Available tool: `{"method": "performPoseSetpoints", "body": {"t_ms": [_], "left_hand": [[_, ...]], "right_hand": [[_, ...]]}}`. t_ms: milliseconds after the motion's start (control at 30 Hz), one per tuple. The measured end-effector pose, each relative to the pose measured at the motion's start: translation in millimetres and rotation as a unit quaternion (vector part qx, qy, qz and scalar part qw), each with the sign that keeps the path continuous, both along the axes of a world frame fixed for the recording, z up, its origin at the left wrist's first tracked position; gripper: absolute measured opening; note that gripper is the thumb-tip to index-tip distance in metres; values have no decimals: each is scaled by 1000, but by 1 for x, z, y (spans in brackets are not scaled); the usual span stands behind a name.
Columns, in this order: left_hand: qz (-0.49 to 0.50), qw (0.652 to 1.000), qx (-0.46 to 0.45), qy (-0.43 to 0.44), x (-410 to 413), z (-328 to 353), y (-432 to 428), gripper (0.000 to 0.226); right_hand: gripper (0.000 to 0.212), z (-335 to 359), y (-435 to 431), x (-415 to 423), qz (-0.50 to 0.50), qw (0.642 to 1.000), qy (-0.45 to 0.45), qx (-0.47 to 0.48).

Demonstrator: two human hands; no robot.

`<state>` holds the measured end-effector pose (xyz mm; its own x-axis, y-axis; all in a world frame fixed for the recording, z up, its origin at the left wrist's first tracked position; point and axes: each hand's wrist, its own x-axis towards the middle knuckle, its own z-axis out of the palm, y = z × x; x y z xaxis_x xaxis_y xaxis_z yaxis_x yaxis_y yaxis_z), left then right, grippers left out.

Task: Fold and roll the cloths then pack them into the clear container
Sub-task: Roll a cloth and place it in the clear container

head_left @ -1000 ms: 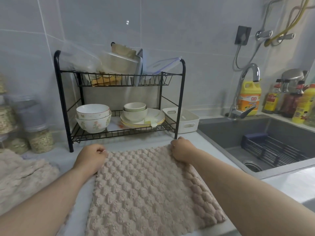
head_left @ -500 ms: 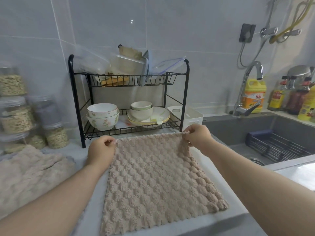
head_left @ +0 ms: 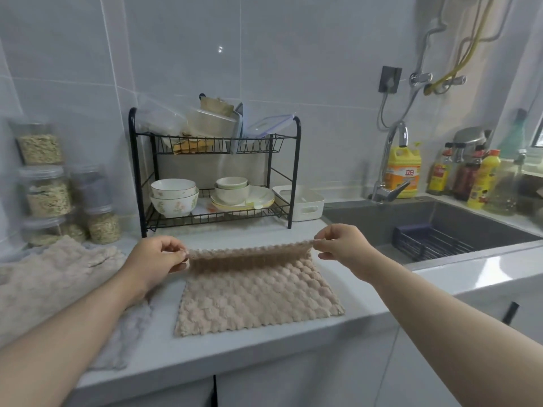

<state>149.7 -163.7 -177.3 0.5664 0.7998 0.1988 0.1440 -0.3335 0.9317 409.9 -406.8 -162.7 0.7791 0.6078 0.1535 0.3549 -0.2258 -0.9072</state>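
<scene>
Both hands are pinching the far corners of the beige cloth, left hand and right hand with fingers closed on its raised far edge; its near half is lying on the worktop, toward the person.

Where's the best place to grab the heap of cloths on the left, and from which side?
Pinch the raised, crumpled fold on top of the cloth pile, coming straight down from above. It lies loose and rumpled on the counter, so that ridge gives fingers something to close on.
</scene>
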Motion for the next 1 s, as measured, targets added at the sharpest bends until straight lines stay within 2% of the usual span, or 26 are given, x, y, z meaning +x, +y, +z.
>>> {"method": "performPoseSetpoints", "body": {"t_ms": [233,400,500,700,867,1000], "left_hand": [[-11,986,136,91,-29,-11,-23,20],[-31,976,182,115,-40,-14,-36,15],[-49,968,210,130,-46,-12,-43,16],[-103,912,288,273,-57,-25,-54,16],[-85,895,354,256,-60,-35,-53,14],[-124,862,410,270,-58,-37,-55,22]], "right_hand": [[9,-11,-37,-26,10,999,-26,-47],[5,-20,-56,-36,1,998,-31,-56],[8,-26,-64,-42,4,991,-72,-111],[18,-32,-66,-54,58,959,-167,-220],[19,-31,-68,-57,71,942,-221,-243],[18,-37,-68,-57,70,924,-276,-255]]}}
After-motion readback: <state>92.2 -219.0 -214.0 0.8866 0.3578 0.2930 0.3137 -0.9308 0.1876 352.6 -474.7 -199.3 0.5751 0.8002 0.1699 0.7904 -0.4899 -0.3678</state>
